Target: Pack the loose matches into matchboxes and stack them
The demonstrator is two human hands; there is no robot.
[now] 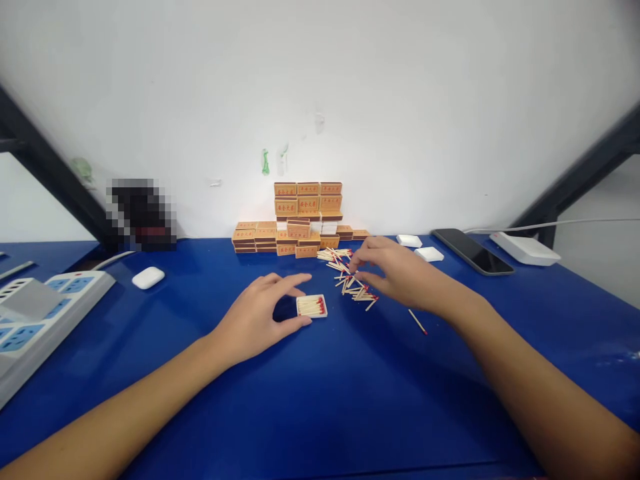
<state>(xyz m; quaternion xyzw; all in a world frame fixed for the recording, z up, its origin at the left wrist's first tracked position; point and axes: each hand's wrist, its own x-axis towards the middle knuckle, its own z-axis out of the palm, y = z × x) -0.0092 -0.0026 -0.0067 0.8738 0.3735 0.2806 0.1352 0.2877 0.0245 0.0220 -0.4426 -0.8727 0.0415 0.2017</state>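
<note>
A small white matchbox tray [312, 316] lies on the blue table, with a layer of red-tipped matches [311, 305] in it. My left hand [260, 313] is around the tray's left end, thumb at the near side and a finger at the far side, the index finger raised. Right of the tray spreads a loose heap of matches [357, 292]. Over this heap is my right hand [395, 270], thumb and index finger pinched close together at a match among the others. A single match [418, 322] lies apart, nearer to me.
Stacked orange matchboxes [309, 205] stand against the white wall. A power strip [55, 313] and a white earbud case [149, 277] are on the left. To the right lie two white trays [429, 254], a phone [473, 251] and a white device with a cable [525, 249].
</note>
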